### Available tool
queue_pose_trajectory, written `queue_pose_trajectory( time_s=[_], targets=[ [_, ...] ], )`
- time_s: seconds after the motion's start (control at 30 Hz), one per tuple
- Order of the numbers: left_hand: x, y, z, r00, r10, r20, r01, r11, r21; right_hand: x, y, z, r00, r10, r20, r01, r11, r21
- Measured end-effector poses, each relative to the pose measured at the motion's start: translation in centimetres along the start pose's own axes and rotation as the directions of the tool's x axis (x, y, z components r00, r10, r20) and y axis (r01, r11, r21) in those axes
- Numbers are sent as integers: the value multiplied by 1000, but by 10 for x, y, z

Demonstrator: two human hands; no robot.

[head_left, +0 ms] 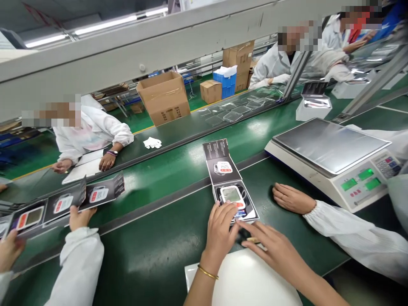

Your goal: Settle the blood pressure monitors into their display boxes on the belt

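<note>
An open box (253, 209) with a black printed lid lies on the green work surface, a white device with a grey screen (232, 194) inside it. My left hand (221, 225), a gold bangle on its wrist, rests over the box's near end, fingers touching the contents below the device. Close beside it, my right hand (269, 244) reaches in from the right, fingers spread at the box's near edge. A small dark item beneath the fingers is blurred. Under my wrists sits a white, smooth surface (248, 282).
A digital scale (360, 182) stands at the right, with a co-worker's hand (293, 199) beside it. At the left another person's hands hold open boxes (65, 202). Across the belt are a white glove (152, 143), clear plastic pieces (234, 115) and cardboard boxes (165, 100).
</note>
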State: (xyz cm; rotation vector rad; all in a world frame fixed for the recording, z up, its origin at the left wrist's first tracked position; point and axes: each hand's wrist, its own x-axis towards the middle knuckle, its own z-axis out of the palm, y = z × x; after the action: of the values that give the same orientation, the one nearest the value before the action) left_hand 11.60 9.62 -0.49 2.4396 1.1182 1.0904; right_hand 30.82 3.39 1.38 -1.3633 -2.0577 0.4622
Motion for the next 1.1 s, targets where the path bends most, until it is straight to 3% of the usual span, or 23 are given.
queue_pose_trajectory(
  time_s=[0.1,0.2,0.3,0.4,0.47,0.53,0.6,0.67,0.73,0.83,0.93,1.0,1.1],
  targets=[
    [-24,-13,-26,1000,27,-1,-27,989,144,-8,-11,12,972,179,153,-197,975,106],
    [-59,-34,-71,998,53,-14,-46,947,319,-14,-23,13,932,262,249,-312,931,189],
    [-96,-49,-118,999,21,-36,-3,897,442,-20,-36,17,910,223,348,-293,942,163],
    [-124,-40,-141,990,-4,-138,74,860,505,-26,-49,31,896,132,425,-184,979,83],
    [-138,-22,-137,987,-53,-152,115,892,437,-31,-56,44,891,76,448,-83,997,-4],
    [-147,-2,-123,994,-104,38,88,949,303,-37,-58,57,891,16,454,31,995,-96],
    [-152,13,-106,955,-118,273,61,976,209,-44,-58,67,892,-67,448,153,975,-159],
    [-154,20,-93,918,-136,373,61,977,206,-49,-58,72,879,-138,455,239,956,-170],
    [-155,20,-87,905,-171,390,73,965,253,-50,-61,71,861,-150,485,241,962,-131],
    [-153,15,-89,899,-166,405,45,956,291,-46,-69,57,819,-73,570,47,997,59],
    [-153,13,-95,921,-156,356,36,946,323,-39,-73,33,760,-11,650,-261,910,321],
    [-155,14,-97,934,-157,322,37,937,349,-35,-68,18,772,36,635,-395,809,435],
    [-161,15,-95,947,-125,297,13,935,354,-34,-48,1,836,144,529,-452,726,517]
  ],
)
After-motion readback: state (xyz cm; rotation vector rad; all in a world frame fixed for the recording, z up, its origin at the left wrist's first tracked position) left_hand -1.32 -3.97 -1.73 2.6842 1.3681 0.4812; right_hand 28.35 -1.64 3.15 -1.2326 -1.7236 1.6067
